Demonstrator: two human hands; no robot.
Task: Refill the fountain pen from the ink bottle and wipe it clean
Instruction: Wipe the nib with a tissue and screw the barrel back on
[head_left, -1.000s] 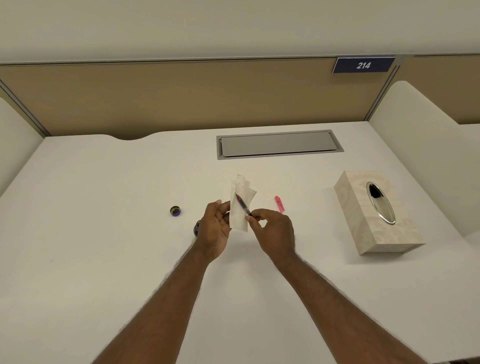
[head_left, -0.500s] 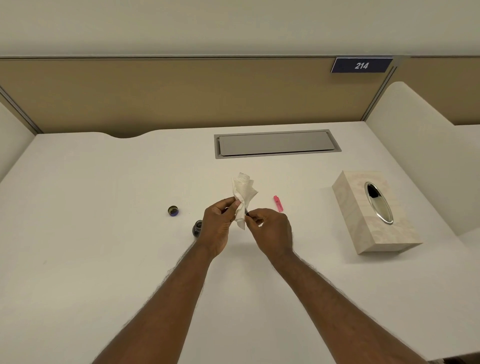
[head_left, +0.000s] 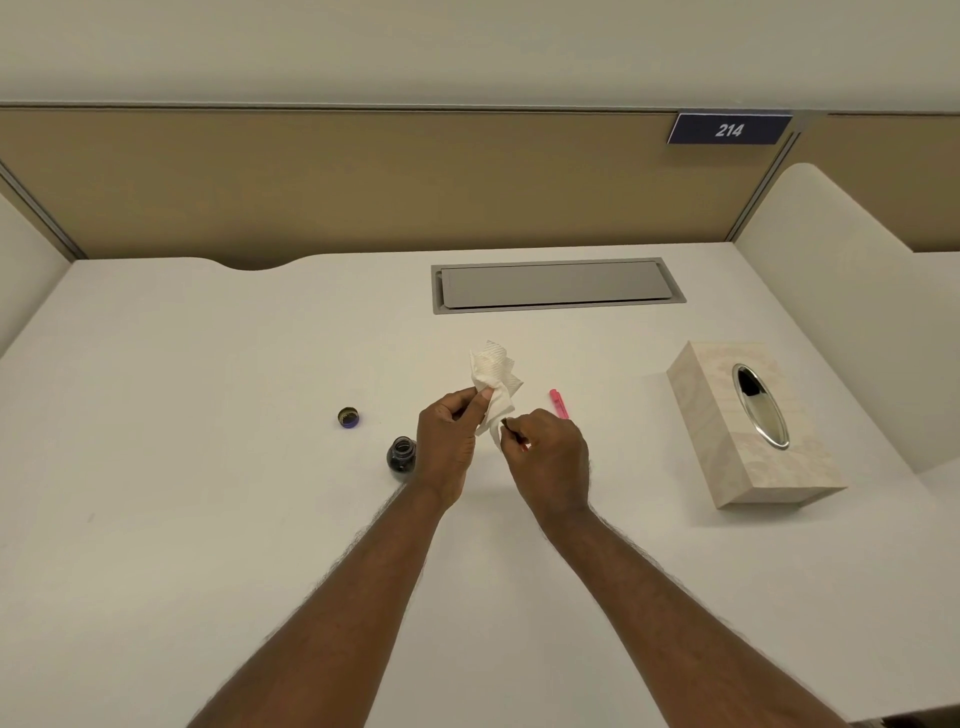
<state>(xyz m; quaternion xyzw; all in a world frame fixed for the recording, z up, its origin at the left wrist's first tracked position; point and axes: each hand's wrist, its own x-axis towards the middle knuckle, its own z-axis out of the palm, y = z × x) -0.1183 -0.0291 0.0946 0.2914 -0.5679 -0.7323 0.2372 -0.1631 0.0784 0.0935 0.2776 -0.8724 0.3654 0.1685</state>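
White desk (head_left: 208, 519) bounded by tan partition (head_left: 363, 182); tissue (head_left: 496, 382) pinched by left hand (head_left: 449, 449), fountain pen (head_left: 511, 434) gripped by right hand (head_left: 553, 460); open ink bottle (head_left: 401, 457) beside left wrist.

White ribbed tissue (head_left: 496, 382), pink cap (head_left: 559, 404), dark ink bottle (head_left: 401, 457) — cream marbled tissue box (head_left: 727, 447), navy sign (head_left: 729, 129).

Both forearms extended toward 12 o'clock, converging. Left hand (head_left: 447, 441) fingers curled, thumb pressed against forefinger in a pinching grip. Right hand (head_left: 550, 457) fingers curled, grip closed.
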